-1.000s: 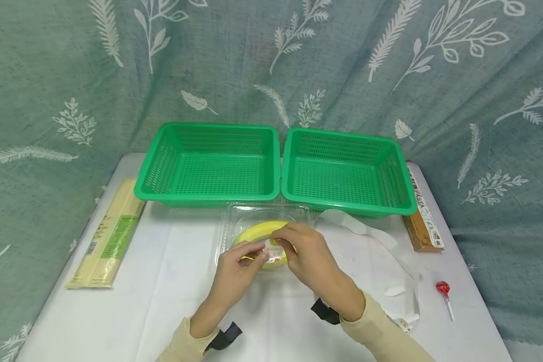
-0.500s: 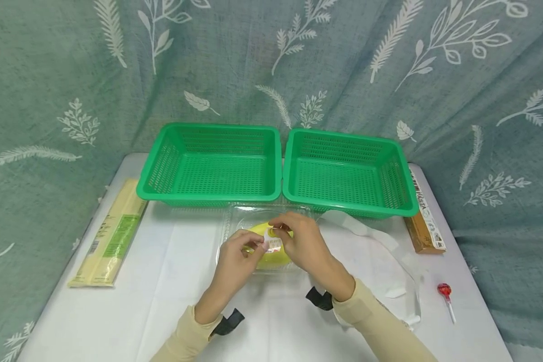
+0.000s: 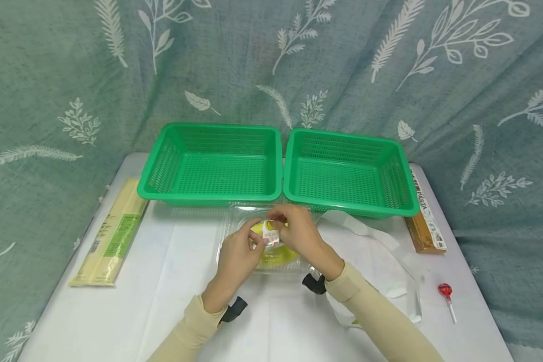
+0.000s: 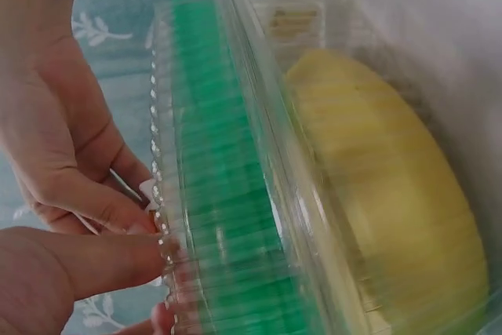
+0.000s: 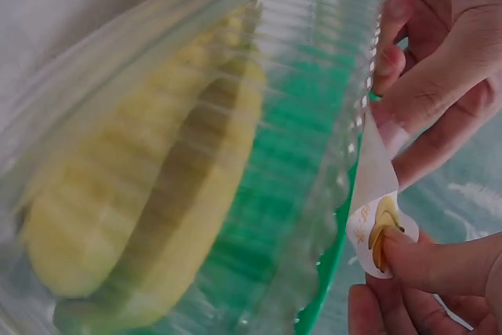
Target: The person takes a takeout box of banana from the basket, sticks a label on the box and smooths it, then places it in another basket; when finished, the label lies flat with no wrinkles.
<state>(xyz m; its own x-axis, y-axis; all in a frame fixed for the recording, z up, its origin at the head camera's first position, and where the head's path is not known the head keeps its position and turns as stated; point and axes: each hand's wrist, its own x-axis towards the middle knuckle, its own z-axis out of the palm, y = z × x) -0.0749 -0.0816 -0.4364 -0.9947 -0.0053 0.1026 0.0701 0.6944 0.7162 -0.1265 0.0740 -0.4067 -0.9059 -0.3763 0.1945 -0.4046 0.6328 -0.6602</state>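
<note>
A clear plastic clamshell container (image 3: 226, 229) with ripple-sided walls lies in front of the baskets. Yellow bananas (image 5: 102, 194) show through its plastic in both wrist views. My left hand (image 3: 240, 255) pinches the container's scalloped rim, thumb on one side. Between the hands is a white sticker label (image 5: 363, 217) with a banana picture and print, at that rim. My right hand (image 3: 297, 235) pinches the label's end between thumb and fingers. The label's other end reaches my left thumb in the right wrist view; whether that thumb grips it too, I cannot tell.
Two green baskets (image 3: 210, 197) (image 3: 350, 205) stand side by side at the back. A yellow pasta packet (image 3: 110, 236) lies left, a brown pasta box (image 3: 426, 226) right. Nearer on the right are a white bag (image 3: 366, 251) and a red lollipop (image 3: 445, 290).
Both hands have shifted slightly toward the baskets, and the label has gone with them. My right forearm has swung a little left, showing more of the white bag.
</note>
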